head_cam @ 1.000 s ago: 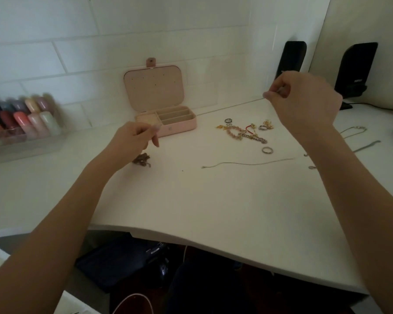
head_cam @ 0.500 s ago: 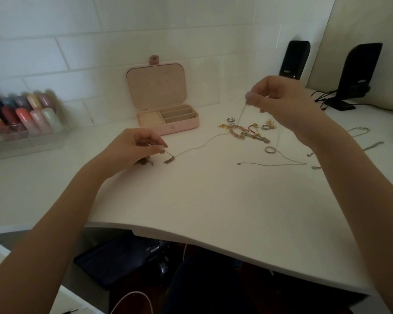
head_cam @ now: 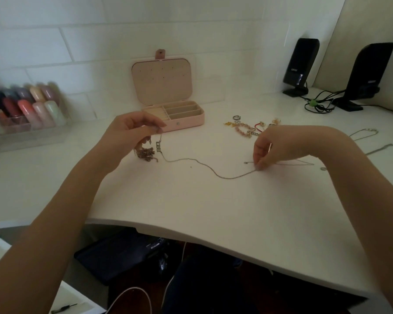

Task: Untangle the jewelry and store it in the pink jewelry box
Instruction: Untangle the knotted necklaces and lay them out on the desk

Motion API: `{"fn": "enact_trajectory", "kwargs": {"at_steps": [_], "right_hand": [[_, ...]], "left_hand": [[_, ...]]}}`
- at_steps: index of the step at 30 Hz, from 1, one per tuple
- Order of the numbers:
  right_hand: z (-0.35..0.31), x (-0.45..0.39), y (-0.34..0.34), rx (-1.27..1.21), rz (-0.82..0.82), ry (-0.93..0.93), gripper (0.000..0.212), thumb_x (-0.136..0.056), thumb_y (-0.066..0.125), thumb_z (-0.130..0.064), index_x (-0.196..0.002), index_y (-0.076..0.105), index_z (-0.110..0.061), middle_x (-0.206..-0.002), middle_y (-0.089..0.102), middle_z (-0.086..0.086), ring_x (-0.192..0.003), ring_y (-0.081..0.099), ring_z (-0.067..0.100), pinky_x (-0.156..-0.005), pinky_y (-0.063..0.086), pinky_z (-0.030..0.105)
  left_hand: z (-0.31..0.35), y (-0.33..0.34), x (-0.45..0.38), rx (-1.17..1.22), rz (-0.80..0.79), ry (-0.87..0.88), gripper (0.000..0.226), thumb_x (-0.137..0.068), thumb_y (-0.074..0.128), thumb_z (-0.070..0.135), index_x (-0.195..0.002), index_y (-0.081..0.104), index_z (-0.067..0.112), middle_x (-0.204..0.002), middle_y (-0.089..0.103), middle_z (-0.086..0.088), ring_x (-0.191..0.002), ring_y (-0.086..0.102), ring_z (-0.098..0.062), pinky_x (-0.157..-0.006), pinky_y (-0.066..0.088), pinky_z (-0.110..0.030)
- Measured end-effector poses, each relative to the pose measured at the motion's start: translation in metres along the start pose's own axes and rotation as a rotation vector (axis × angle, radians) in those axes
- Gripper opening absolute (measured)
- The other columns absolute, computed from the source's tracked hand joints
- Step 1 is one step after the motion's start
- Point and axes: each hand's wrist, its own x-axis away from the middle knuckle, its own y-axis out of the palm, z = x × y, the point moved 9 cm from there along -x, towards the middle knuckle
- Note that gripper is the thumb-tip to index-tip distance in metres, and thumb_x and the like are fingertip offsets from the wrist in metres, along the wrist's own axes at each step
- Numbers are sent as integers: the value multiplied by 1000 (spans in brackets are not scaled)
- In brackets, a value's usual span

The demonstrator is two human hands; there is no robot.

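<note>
White tiled wall (head_cam: 82, 17), white desk (head_cam: 213, 207)

Your left hand (head_cam: 132, 128) is hovering above the desk, palm turned down, its thumb and fingertips pinching one end of a thin silver chain necklace (head_cam: 213, 172). Your right hand (head_cam: 279, 146) is reaching low, fingers curled, its fingertips pinching the same chain against the surface. Both forearms are stretching forward, bare.

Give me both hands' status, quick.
Left hand: pinching the pendant end of the silver chain, lifted off the desk.
Right hand: pinching the same chain down at the desk.
</note>
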Motion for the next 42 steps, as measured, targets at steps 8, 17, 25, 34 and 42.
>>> {"fn": "enact_trajectory", "kwargs": {"at_steps": [8, 17, 25, 34, 42], "right_hand": [[-84, -9, -8, -534, 319, -333, 42, -86, 68, -31, -126, 57, -28, -125, 56, -17, -114, 53, 1, -87, 43, 12], [-102, -30, 13, -831, 389, -392, 10, -90, 63, -16, -86, 71, -12, -85, 73, -3, -81, 66, 2, -78, 46, 12], [-66, -21, -3, -1241, 330, -343, 13, -97, 50, -9, -85, 54, -7, -68, 61, 7, -64, 63, 16, -79, 58, 27], [-41, -14, -28, -1442, 440, -315, 18, -96, 49, -10, -80, 56, -13, -59, 39, -2, -53, 40, 10, -63, 53, 24], [-30, -9, -36, -1618, 485, -340, 21, -98, 46, -11, -79, 53, -16, -86, 64, 2, -65, 56, 13, -52, 39, 21]], "left_hand": [[28, 9, 4, 82, -72, 91, 38, -89, 54, -2, -75, 72, 28, -71, 66, 9, -58, 44, -7, -50, 33, -15], [34, 9, 6, 95, -83, 114, 35, -88, 56, 0, -76, 72, 29, -72, 67, 8, -58, 44, -7, -50, 34, -14], [0, 10, 10, -9, -129, -22, 27, -88, 59, 3, -80, 71, 25, -78, 73, 2, -56, 48, -6, -49, 37, -13], [-16, -3, 13, -81, -80, -73, 10, -89, 61, 11, -89, 70, 15, -63, 66, 4, -57, 46, -11, -48, 38, -13], [-21, -4, 14, -56, -55, -55, 16, -91, 58, 13, -79, 68, 11, -55, 60, 6, -44, 40, -3, -44, 33, -11]]}}
